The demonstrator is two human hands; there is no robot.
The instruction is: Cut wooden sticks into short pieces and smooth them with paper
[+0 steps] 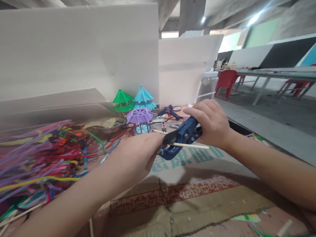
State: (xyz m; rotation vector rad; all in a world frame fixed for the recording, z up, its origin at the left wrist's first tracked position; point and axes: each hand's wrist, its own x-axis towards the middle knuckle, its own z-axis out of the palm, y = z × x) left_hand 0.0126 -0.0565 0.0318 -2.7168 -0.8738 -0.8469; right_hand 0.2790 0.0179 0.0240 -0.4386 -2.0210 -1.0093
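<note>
Blue, dark-bladed cutters (181,135) fill my closed right hand (212,124), a slim pale wooden stick (194,146) at their jaws; left of the cutters, I cannot tell whether my half-hidden left hand (139,153) grips anything.

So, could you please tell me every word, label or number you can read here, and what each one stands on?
Nothing can be quoted with certainty.
Cardboard: large teal characters, too blurred to read.
Same cardboard: red band, too blurred to tell lettering from pattern.
</note>
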